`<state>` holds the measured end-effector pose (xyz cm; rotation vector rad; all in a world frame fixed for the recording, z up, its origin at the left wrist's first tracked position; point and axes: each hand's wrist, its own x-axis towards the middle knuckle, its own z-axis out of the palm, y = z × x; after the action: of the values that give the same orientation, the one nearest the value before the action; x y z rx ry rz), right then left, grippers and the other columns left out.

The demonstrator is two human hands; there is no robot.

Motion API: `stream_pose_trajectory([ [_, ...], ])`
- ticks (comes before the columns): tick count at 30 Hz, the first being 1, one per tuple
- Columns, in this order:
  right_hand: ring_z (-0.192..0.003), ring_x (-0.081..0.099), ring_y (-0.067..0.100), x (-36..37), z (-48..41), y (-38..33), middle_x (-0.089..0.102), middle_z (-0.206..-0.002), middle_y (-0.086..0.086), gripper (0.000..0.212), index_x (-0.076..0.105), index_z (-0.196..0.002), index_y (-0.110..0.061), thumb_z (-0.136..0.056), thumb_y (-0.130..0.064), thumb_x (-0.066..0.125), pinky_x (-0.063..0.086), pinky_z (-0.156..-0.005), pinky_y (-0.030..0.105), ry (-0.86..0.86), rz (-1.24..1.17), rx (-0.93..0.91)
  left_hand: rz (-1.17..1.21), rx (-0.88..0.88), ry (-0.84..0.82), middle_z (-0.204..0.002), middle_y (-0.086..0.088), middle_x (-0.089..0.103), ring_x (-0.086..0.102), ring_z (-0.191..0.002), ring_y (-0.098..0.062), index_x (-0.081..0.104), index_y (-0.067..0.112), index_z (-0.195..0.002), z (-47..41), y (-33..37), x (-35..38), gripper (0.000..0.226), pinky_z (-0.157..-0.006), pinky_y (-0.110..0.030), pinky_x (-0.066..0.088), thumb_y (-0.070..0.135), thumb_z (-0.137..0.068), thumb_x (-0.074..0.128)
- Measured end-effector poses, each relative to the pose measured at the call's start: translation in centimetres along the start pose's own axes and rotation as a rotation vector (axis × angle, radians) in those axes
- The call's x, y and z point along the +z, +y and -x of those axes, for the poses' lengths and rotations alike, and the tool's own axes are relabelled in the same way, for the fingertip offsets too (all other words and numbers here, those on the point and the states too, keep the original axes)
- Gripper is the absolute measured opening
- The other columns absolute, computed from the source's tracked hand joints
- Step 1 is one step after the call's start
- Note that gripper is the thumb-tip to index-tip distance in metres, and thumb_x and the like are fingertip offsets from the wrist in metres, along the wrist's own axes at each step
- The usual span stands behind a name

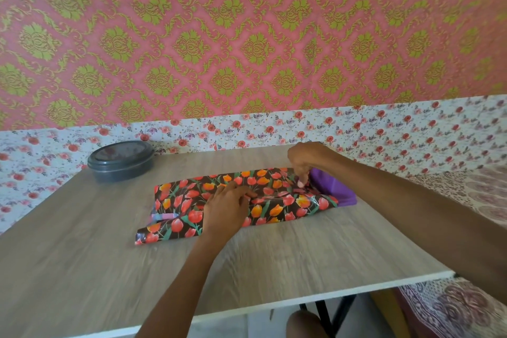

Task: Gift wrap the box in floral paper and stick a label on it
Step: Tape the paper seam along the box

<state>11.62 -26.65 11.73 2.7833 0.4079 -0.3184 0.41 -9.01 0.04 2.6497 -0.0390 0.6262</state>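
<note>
Dark floral paper [274, 207] printed with red and orange tulips is folded over a flat box in the middle of the table. The box is hidden except for its purple end [340, 191], which sticks out on the right. My left hand [227, 207] lies flat on top of the paper, fingers pressing along the seam. My right hand [304, 163] reaches from the right and pinches the paper's edge near the purple end with its fingertips. A pale strip [162, 217], perhaps tape, shows at the paper's left end.
A round dark grey lidded container [120, 160] stands at the table's back left corner. The wooden table [82, 255] meets a floral-papered wall behind. Its white front edge runs at the lower right, with black legs and a patterned cloth [452, 310] beyond.
</note>
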Motion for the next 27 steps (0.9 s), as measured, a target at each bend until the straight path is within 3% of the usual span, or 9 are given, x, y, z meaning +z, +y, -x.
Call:
stream_pose_trajectory([
  [3, -0.077, 0.059, 0.02, 1.1, 0.9, 0.6, 0.068, -0.103, 0.004, 0.019, 0.07, -0.105, -0.009, -0.088, -0.007, 0.063, 0.048, -0.063, 0.024, 0.235, -0.276, -0.156, 0.01, -0.023, -0.028, -0.122, 0.01, 0.059, 0.054, -0.113, -0.015, 0.069, 0.038, -0.109, -0.3, 0.2, -0.2, 0.031, -0.089, -0.039, 0.052, 0.021, -0.097, 0.046],
  [5, -0.067, 0.059, 0.016, 2.6, 2.2, 0.1, 0.068, -0.106, 0.0, 0.031, 0.075, -0.102, -0.015, -0.09, 0.003, 0.053, 0.043, -0.052, 0.022, 0.316, -0.45, -0.316, 0.001, -0.024, -0.046, -0.123, 0.01, 0.058, 0.052, -0.114, -0.015, 0.068, 0.038, -0.111, -0.3, 0.2, -0.3, 0.03, -0.091, -0.038, 0.051, 0.022, -0.097, 0.046],
  [9, -0.092, 0.063, 0.02, 6.6, 4.2, -0.8, 0.069, -0.11, 0.003, 0.021, 0.071, -0.112, -0.015, -0.097, -0.02, 0.057, 0.053, -0.077, 0.039, 0.362, -0.322, -0.505, -0.026, -0.023, -0.047, -0.123, 0.009, 0.057, 0.051, -0.117, -0.016, 0.066, 0.037, -0.113, -0.3, 0.3, -0.3, 0.029, -0.094, -0.04, 0.05, 0.025, -0.098, 0.044],
  [11, -0.108, 0.059, 0.018, 7.8, 4.7, -0.4, 0.067, -0.117, 0.0, 0.036, 0.065, -0.126, -0.016, -0.093, -0.031, 0.063, 0.048, -0.086, 0.033, 0.419, -0.278, -0.522, -0.029, -0.024, -0.042, -0.121, 0.01, 0.058, 0.052, -0.116, -0.015, 0.066, 0.039, -0.112, -0.3, 0.3, -0.3, 0.029, -0.093, -0.04, 0.051, 0.026, -0.098, 0.044],
  [14, -0.117, 0.052, 0.013, 8.6, 5.0, 0.5, 0.063, -0.128, -0.006, 0.051, 0.057, -0.137, -0.018, -0.088, -0.027, 0.07, 0.038, -0.086, 0.021, 0.503, -0.23, -0.587, -0.015, -0.023, -0.04, -0.123, 0.01, 0.058, 0.052, -0.117, -0.015, 0.067, 0.039, -0.111, -0.2, 0.2, -0.3, 0.03, -0.094, -0.042, 0.051, 0.025, -0.098, 0.044],
  [17, -0.129, 0.046, 0.013, 9.5, 4.9, 1.1, 0.052, -0.142, -0.003, 0.052, 0.056, -0.137, -0.019, -0.087, -0.015, 0.07, 0.043, -0.101, 0.024, 0.582, -0.196, -0.564, -0.021, -0.017, -0.044, -0.124, 0.009, 0.057, 0.051, -0.118, -0.015, 0.067, 0.038, -0.112, -0.1, 0.3, -0.3, 0.032, -0.096, -0.043, 0.05, 0.023, -0.097, 0.044],
  [23, -0.127, 0.051, 0.015, 10.7, 4.5, 1.9, 0.058, -0.137, -0.002, 0.04, 0.066, -0.127, -0.016, -0.088, -0.009, 0.067, 0.035, -0.11, 0.021, 0.679, -0.258, -0.567, 0.004, -0.017, -0.039, -0.12, 0.011, 0.059, 0.054, -0.113, -0.014, 0.068, 0.04, -0.109, -0.2, 0.2, -0.4, 0.031, -0.094, -0.042, 0.05, 0.023, -0.096, 0.046],
  [25, -0.112, 0.059, 0.019, 11.1, 4.3, 1.6, 0.068, -0.12, -0.002, 0.041, 0.074, -0.112, -0.014, -0.073, -0.002, 0.075, 0.051, -0.096, 0.03, 0.756, -0.208, -0.61, 0.003, -0.008, -0.021, -0.12, 0.011, 0.059, 0.054, -0.113, -0.013, 0.068, 0.04, -0.108, -0.1, 0.1, -0.3, 0.03, -0.093, -0.041, 0.051, 0.024, -0.096, 0.047],
  [27, -0.101, 0.062, 0.019, 11.5, 4.0, 1.4, 0.072, -0.109, -0.004, 0.043, 0.078, -0.102, -0.014, -0.061, -0.002, 0.082, 0.055, -0.086, 0.03, 0.805, -0.152, -0.64, -0.009, 0.0, 0.002, -0.119, 0.011, 0.059, 0.054, -0.112, -0.013, 0.069, 0.04, -0.108, 0.1, 0.1, -0.3, 0.029, -0.093, -0.039, 0.05, 0.024, -0.096, 0.047],
])
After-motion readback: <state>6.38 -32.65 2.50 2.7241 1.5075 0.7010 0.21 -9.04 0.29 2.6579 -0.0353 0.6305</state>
